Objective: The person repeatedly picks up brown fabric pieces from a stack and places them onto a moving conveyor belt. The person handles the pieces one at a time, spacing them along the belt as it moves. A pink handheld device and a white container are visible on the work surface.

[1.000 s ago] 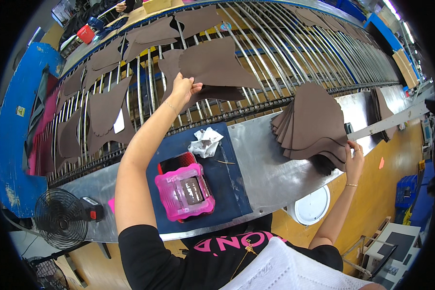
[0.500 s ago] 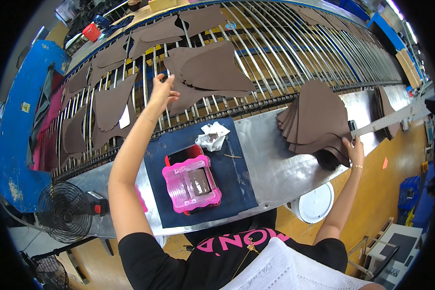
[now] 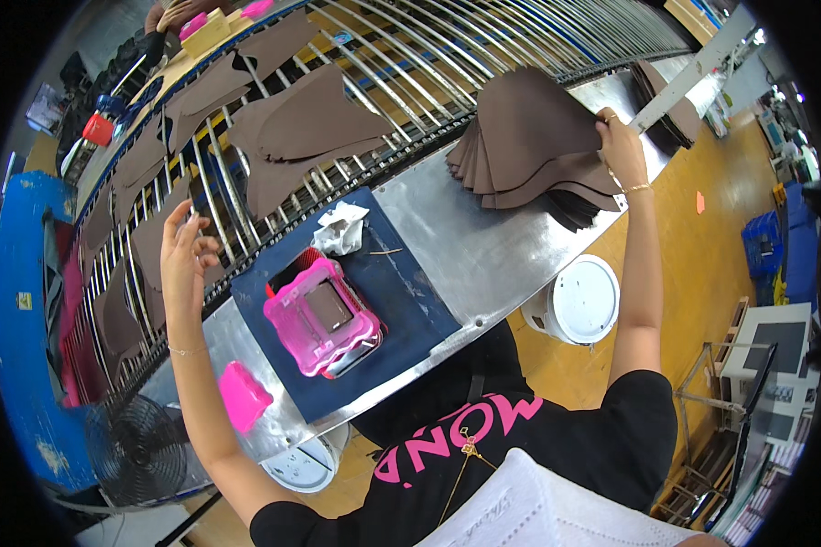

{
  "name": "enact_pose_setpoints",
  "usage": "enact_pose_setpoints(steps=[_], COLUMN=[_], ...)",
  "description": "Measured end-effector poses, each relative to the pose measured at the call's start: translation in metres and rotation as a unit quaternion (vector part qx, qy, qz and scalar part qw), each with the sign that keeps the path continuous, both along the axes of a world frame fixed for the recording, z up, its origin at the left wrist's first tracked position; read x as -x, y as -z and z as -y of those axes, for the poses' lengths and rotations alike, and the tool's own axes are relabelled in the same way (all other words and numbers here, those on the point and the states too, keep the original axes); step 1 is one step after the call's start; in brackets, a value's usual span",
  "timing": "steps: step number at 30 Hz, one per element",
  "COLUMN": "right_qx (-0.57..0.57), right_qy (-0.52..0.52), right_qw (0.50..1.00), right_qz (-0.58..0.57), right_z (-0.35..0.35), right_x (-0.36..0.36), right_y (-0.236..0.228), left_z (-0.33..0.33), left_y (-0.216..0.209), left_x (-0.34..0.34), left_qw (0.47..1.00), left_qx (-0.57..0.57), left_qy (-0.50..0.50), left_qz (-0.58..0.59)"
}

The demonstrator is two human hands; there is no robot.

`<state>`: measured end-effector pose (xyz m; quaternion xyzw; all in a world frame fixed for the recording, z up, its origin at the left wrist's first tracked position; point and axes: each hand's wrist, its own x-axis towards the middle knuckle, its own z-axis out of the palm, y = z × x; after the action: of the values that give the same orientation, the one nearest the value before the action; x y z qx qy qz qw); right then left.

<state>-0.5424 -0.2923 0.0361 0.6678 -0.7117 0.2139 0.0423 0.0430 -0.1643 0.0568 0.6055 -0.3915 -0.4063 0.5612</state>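
Note:
My left hand (image 3: 189, 255) is held over the slatted rack with its fingers apart and nothing in them. Beneath and beside it lie flat brown leather-like pieces (image 3: 283, 191), some overlapping, on the metal rods. At the right, my right hand (image 3: 622, 150) pinches the right edge of a fanned stack of brown leather-like pieces (image 3: 538, 128) on the metal table. How many layers its fingers take is hidden. Between my arms a pink plastic container (image 3: 287, 310) with a dark block (image 3: 328, 307) inside stands on a dark blue mat (image 3: 401, 301).
Crumpled white paper (image 3: 341, 228) lies on the mat. A pink lid-like piece (image 3: 244, 397) and a black fan (image 3: 137, 447) are at the left. A metal bar (image 3: 693, 73) juts in near the stack. White buckets (image 3: 586, 299) stand below the table edge.
My left hand has moved left and nearer, away from the overlapping pieces on the rack. My right hand has shifted farther along the stack's right edge. The whole view has turned.

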Motion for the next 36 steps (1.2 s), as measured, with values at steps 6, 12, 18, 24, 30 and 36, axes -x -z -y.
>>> enact_pose_setpoints(steps=[6,12,18,24,30,36], right_qx=[0.150,0.100,-0.005,-0.055,0.033,0.102], right_qy=[-0.192,-0.383,-0.491,-0.578,-0.607,-0.590], right_qw=[0.911,0.706,0.756,0.750,0.752,0.784], right_qz=[0.332,0.587,0.432,0.317,0.252,0.162], right_z=[-0.063,-0.091,-0.089,-0.112,-0.122,-0.111], right_x=[-0.084,-0.171,-0.242,-0.309,-0.330,-0.290], right_y=[-0.084,-0.084,-0.041,-0.001,0.007,0.020], left_z=[-0.009,-0.028,-0.098,-0.167,-0.207,-0.204], left_y=[-0.013,-0.028,-0.052,-0.062,-0.047,-0.003], left_x=[0.066,0.100,0.042,-0.001,-0.015,-0.008], left_qw=[0.990,0.987,0.985,0.942,0.927,0.969], left_qx=[0.029,0.074,0.143,0.163,0.110,0.038], left_qy=[0.123,0.135,-0.053,-0.176,-0.233,-0.127], left_qz=[0.070,0.053,0.078,0.235,0.274,0.210])
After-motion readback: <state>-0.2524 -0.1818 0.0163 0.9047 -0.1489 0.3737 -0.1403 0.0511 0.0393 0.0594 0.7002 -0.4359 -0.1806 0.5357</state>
